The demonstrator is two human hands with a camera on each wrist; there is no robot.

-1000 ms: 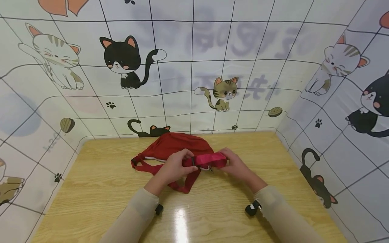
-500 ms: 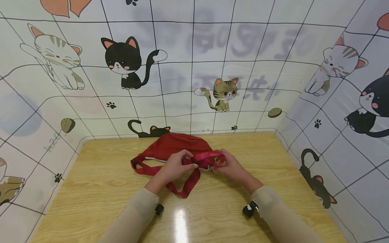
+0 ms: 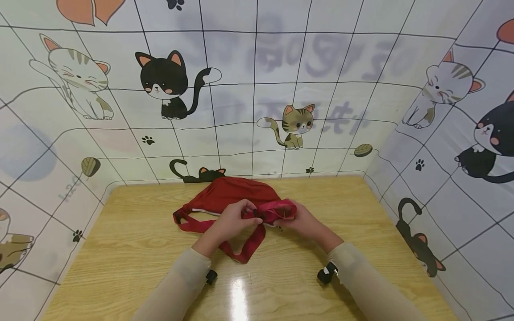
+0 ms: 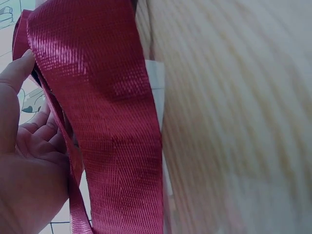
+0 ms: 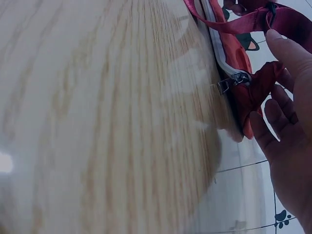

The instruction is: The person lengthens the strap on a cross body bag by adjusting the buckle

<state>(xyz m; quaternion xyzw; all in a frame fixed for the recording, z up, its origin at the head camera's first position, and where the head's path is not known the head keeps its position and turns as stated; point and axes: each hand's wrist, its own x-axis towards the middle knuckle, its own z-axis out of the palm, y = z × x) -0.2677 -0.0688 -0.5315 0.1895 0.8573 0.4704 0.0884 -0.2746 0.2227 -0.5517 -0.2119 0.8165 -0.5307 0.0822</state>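
Note:
A red waist bag [image 3: 241, 191] lies at the back of the table, its white zip edge facing me. My left hand [image 3: 230, 223] pinches the crimson webbing strap [image 3: 252, 243] beside a small black buckle [image 3: 258, 214]. To the right, my right hand [image 3: 307, 224] holds a bunched loop of the same strap, with thumb and fingers around its end. In the left wrist view, a wide strap length [image 4: 107, 117] hangs in front of the palm. A metal zip pull [image 5: 236, 80] shows near my right fingers in the right wrist view. Fingers partly hide the buckle.
The wooden table [image 3: 140, 254] extends around the bag. Cat-printed cloth walls [image 3: 233, 102] close in the back and both sides. Another black buckle [image 3: 177, 217] sits at the bag's left end. Black wrist cameras [image 3: 326, 274] are strapped below the hands.
My right hand has shifted slightly left and turned, so the strap loop's opening now shows. The hanging strap length has dropped a little toward me. The left hand stays nearly still.

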